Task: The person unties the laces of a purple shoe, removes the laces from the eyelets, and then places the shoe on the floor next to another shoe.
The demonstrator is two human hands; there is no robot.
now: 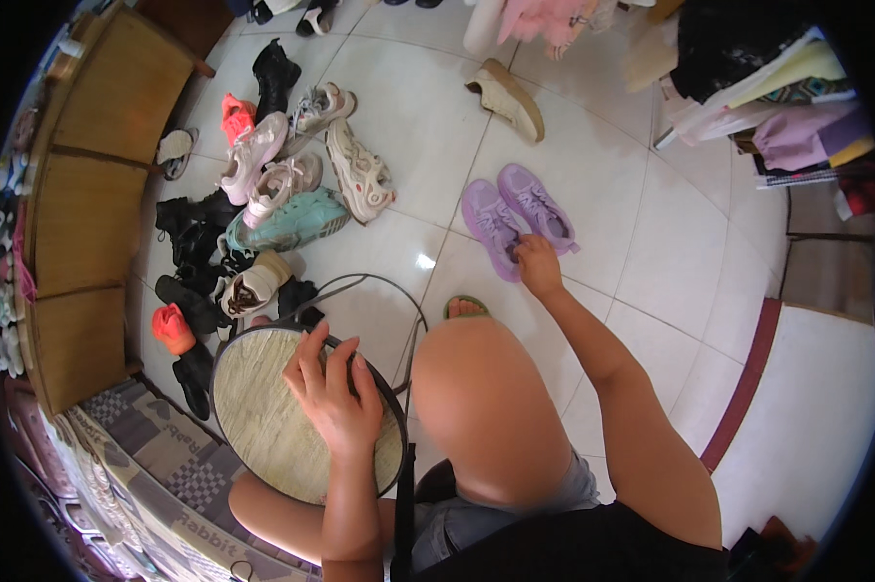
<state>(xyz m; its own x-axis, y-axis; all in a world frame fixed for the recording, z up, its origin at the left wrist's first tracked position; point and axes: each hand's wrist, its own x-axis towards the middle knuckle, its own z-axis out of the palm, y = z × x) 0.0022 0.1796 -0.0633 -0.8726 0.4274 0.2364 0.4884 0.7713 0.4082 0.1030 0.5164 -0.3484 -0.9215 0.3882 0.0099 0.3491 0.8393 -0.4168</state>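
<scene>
A pair of purple sneakers [490, 219] stands side by side on the tiled floor, toes pointing away from me. My right hand [537, 264] reaches down to the left shoe of the pair, its fingers closed at the heel opening; the fingertips are partly hidden. Over a small round side table [253, 407] with a wood-look top and dark rim is my left hand [335, 393], its fingers spread toward the far edge. Nothing shows in that hand. A single beige shoe [508, 100] lies beyond the purple pair.
Mixed shoes lie piled at the left, among them a teal sneaker [290, 223], a white sneaker [358, 173] and a black boot [275, 78]. Wooden cabinets [88, 213] line the left side. Clothes [796, 126] hang at the upper right. My bare knee [486, 388] is between my arms.
</scene>
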